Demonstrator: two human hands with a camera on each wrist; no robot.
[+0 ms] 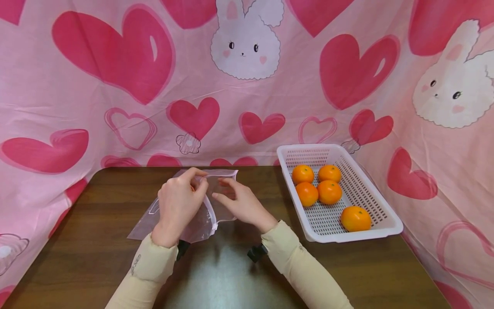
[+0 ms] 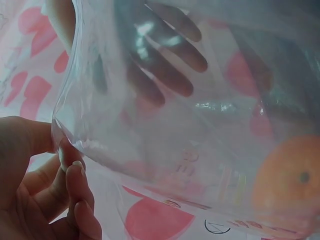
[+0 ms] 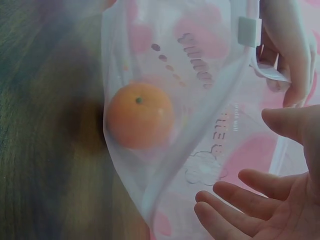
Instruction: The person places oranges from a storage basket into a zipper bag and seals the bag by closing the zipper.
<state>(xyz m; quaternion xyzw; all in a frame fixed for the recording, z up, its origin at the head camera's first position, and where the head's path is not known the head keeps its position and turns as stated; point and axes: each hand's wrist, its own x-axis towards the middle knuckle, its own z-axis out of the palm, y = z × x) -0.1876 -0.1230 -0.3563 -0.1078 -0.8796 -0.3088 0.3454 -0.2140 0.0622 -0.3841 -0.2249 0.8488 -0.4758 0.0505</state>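
A clear plastic slider bag (image 1: 197,225) with a pale zip edge stands over the table's left-middle. My left hand (image 1: 179,201) pinches the rim of its mouth between thumb and fingers; the left wrist view shows the pinch (image 2: 65,150) up close. An orange mandarin (image 3: 140,116) lies low inside the bag, mostly hidden by my left hand in the head view. My right hand (image 1: 245,204) is at the bag's mouth with fingers spread and straight, holding nothing. Through the plastic its fingers (image 2: 165,70) show in the left wrist view. The white slider (image 3: 249,32) sits on the zip.
A white perforated basket (image 1: 370,186) stands to the right on the brown wooden table (image 1: 216,274), with several mandarins (image 1: 329,192) in it. Pink heart-and-rabbit cloth (image 1: 247,94) hangs behind and along both sides.
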